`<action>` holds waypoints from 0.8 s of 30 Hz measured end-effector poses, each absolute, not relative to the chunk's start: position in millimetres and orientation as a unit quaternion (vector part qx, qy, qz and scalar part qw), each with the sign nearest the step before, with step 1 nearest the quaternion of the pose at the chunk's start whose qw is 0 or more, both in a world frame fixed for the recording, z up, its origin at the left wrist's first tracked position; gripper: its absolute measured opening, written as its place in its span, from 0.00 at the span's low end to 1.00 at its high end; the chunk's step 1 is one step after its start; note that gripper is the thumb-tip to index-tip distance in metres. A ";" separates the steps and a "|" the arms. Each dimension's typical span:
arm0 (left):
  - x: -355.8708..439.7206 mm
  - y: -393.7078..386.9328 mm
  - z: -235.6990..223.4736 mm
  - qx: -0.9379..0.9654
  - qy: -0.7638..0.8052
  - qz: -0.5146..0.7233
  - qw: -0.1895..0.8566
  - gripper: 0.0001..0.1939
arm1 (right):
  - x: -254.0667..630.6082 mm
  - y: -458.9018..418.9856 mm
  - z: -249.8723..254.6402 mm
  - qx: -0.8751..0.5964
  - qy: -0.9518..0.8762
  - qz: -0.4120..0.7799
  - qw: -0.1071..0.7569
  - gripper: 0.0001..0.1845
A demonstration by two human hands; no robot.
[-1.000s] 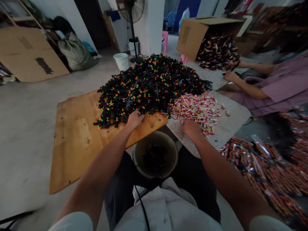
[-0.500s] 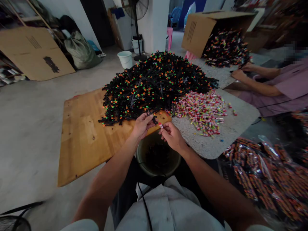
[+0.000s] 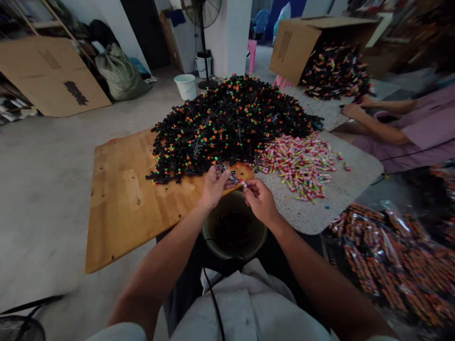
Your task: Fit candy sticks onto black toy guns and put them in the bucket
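My left hand is closed on a small black toy gun with a bright tip, held above the near edge of the wooden board. Between the thumb and fingers of my right hand is a small pink-and-red candy tube, its end at the toy gun's near end; whether they join I cannot tell. Beyond my hands rises a heap of black toy guns with orange and green tips. To its right lies a pile of pink, red and yellow candy tubes.
A bucket with dark pieces inside stands between my legs, below the wooden board and the speckled tabletop. Bagged goods lie at right. Across the table, a co-worker's hands are near a tipped cardboard box.
My left hand has come off the heap with a toy gun. My right hand has left the candy pile with a tube, and both hands have met over the bucket's far side.
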State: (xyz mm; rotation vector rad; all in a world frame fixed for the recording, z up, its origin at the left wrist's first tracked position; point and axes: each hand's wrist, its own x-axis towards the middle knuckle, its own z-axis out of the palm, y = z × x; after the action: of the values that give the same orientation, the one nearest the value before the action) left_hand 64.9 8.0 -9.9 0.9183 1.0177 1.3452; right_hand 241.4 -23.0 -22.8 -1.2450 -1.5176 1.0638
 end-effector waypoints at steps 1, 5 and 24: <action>66.0 7.4 -9.9 0.395 0.436 0.577 0.567 0.27 | 241.9 -24.0 -21.0 -0.515 -0.631 0.386 0.433 0.15; 68.7 5.4 -10.2 0.411 0.447 0.581 0.542 0.27 | 242.2 -29.6 -14.3 -0.566 -0.681 0.271 0.377 0.13; 86.7 -9.0 -20.6 0.379 0.500 0.604 0.491 0.18 | 230.3 -47.9 -24.9 -0.550 -0.607 0.406 0.405 0.15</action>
State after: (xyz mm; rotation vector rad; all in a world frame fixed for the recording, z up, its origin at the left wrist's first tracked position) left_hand 86.7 -9.0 -20.6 0.9196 1.2146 1.4661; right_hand 230.3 -47.9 -24.9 -1.3874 -1.5322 1.0245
